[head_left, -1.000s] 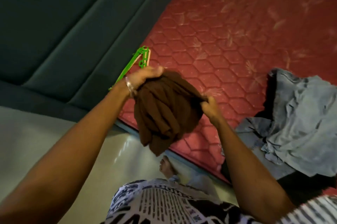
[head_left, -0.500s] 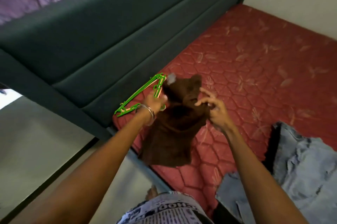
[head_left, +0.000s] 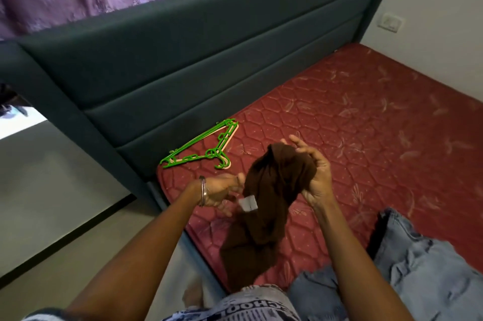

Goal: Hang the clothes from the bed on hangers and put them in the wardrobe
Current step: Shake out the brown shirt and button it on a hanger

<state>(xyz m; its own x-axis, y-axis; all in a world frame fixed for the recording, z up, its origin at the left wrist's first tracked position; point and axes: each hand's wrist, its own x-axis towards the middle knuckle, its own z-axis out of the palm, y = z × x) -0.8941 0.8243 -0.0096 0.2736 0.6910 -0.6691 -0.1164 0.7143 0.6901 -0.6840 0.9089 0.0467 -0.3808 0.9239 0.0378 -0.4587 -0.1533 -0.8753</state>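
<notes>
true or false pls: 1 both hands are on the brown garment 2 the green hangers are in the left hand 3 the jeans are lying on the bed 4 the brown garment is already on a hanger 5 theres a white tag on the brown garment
1. True. The left hand and the right hand both hold the brown garment, which is bunched between them.
2. False. The green hangers lie on the red mattress near the headboard, apart from both hands.
3. True. The light blue jeans lie crumpled on the mattress at lower right.
4. False. No hanger is in the garment; it hangs loose from the hands.
5. True. A white tag shows beside the left hand's fingers.
</notes>
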